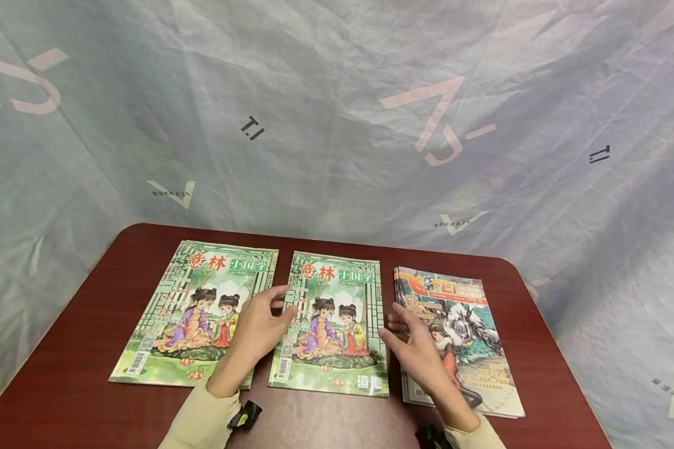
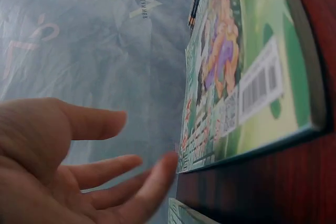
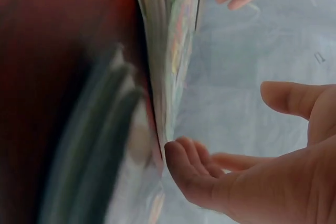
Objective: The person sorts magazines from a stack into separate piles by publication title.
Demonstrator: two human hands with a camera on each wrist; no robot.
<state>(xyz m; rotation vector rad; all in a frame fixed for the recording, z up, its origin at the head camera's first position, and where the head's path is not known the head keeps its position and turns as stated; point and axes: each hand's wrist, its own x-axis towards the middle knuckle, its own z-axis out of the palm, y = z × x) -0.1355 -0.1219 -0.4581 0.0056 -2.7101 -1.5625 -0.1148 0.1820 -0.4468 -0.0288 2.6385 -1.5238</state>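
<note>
A green magazine (image 1: pixel 339 362) with two cartoon children on its cover lies flat in the middle, between the two hands. My left hand (image 1: pixel 263 322) hovers at its left edge, thumb and fingers apart, partly over a matching green magazine (image 1: pixel 165 346) on the left. In the left wrist view, the left fingertips (image 2: pixel 165 166) come up to the edge of the magazine with the barcode. To the right, my right hand (image 1: pixel 418 349) spans the gap toward a stack of magazines (image 1: pixel 483 349), fingers loosely bent and holding nothing. It hides part of the top cover.
All the magazines lie on a dark red table (image 1: pixel 67 355) with rounded far corners. A grey printed curtain (image 1: pixel 326 156) hangs behind and around it. Black straps with small devices (image 1: pixel 244 415) sit at the cuffs of the pale sleeves (image 1: pixel 202 418).
</note>
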